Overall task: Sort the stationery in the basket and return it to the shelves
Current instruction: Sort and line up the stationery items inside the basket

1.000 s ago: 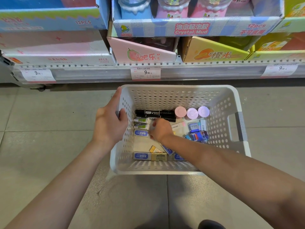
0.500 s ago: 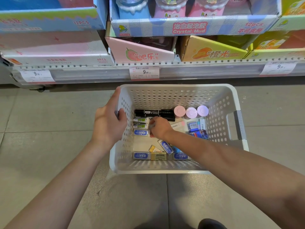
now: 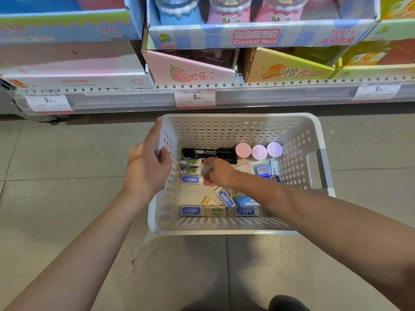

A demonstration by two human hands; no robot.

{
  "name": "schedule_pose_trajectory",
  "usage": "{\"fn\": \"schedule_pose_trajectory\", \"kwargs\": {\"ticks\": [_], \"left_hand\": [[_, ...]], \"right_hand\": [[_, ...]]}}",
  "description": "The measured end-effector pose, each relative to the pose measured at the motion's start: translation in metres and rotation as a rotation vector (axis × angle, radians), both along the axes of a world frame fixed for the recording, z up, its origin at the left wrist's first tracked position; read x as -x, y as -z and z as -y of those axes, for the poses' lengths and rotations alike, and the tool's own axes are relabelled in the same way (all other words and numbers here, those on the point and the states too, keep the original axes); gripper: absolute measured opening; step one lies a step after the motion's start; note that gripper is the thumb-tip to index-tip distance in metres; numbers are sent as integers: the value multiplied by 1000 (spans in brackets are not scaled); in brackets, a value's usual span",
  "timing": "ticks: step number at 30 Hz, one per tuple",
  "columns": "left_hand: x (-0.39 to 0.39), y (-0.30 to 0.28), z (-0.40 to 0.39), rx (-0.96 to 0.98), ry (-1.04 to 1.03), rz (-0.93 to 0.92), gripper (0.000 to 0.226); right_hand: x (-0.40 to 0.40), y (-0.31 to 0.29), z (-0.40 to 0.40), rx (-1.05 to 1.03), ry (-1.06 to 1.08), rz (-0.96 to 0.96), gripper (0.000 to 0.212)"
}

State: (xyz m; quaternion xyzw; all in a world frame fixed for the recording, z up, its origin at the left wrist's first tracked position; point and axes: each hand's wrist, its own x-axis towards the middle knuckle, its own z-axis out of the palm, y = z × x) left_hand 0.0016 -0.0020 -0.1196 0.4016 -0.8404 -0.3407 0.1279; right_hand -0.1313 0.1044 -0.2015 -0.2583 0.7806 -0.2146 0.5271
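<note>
A white perforated basket (image 3: 238, 116) stands on the tiled floor in front of the shelf. My left hand (image 3: 146, 167) grips its left rim. My right hand (image 3: 219, 173) reaches inside, fingers curled around a pale, blurred eraser beside the green-label erasers (image 3: 190, 163) and a blue-label eraser (image 3: 190, 179). Black markers (image 3: 208, 152) lie along the far wall next to three round pastel pots (image 3: 259, 151). More blue-label erasers (image 3: 190, 211) and a yellow box (image 3: 214, 212) line the near wall. My right forearm hides part of the middle.
The low shelf edge (image 3: 247, 95) carries price tags marked 9.90. Above it sit display cartons: a pink one (image 3: 190, 72), an orange one (image 3: 287, 70) and a blue Crystal Mud box (image 3: 256, 37). Grey floor tiles (image 3: 67, 176) surround the basket.
My right hand has shifted slightly left and up, and its fingers have closed around the eraser ends. My left hand keeps its hold on the rim.
</note>
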Motion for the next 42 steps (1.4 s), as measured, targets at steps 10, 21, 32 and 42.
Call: {"fn": "schedule_pose_trajectory", "kwargs": {"ticks": [10, 21, 32, 42], "left_hand": [[1, -1, 0, -10, -8, -9, 61], [1, -2, 0, 5, -3, -3, 62], [0, -2, 0, 3, -1, -26, 62], [0, -3, 0, -5, 13, -30, 62]], "right_hand": [[1, -7, -35, 16, -930, -569, 48], [-4, -10, -32, 19, -942, -572, 39], [17, -26, -8, -25, -324, -228, 16], [-19, 3, -4, -255, 193, 125, 14]]}}
